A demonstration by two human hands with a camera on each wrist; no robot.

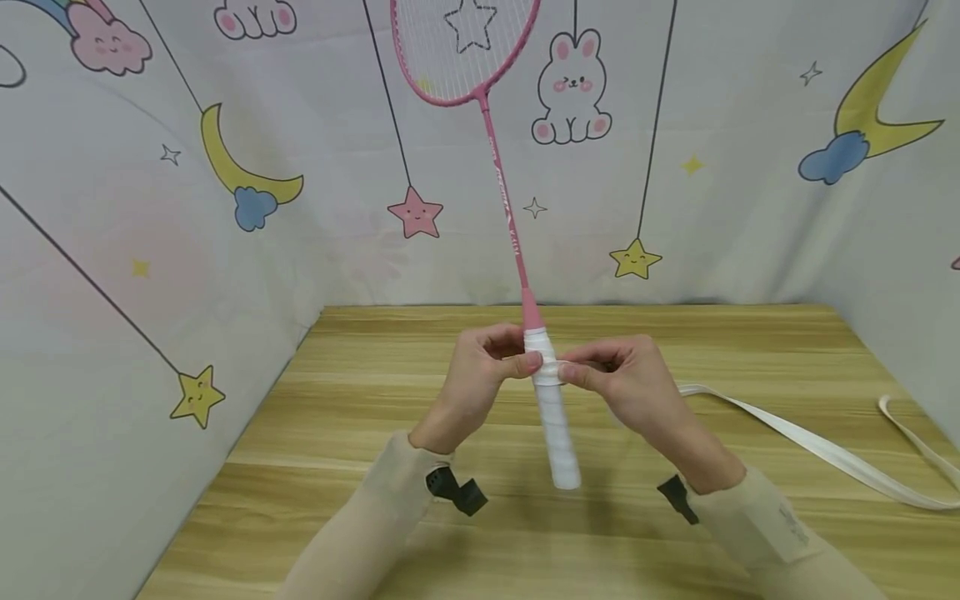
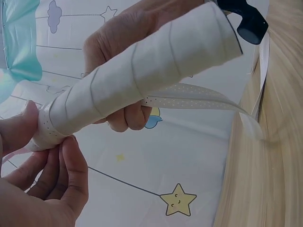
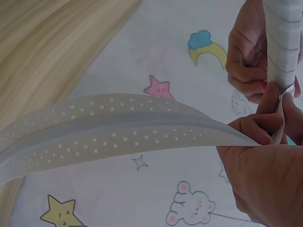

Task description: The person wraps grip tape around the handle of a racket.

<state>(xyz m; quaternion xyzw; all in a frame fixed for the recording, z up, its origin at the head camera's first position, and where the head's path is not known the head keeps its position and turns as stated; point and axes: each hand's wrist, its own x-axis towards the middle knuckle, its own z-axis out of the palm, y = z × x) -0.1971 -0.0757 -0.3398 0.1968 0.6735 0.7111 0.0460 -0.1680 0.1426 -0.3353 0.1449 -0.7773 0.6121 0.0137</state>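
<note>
We hold a pink racket [image 1: 507,208] by its white handle [image 1: 557,429], slightly tilted, head up.
Our left hand [image 1: 480,367] pinches the upper part of the handle; our right hand [image 1: 626,375], just across from it, pinches the white dotted tape [image 1: 817,450] where it meets the handle. From the right hand, we see the tape run over to the table [image 1: 337,400], lying to that hand's right. The racket's strings [image 1: 468,58] are above both hands; the handle's lower end points down below them.

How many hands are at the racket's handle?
2: the left hand pinches the handle; the right hand pinches the tape beside it. No others show.
</note>
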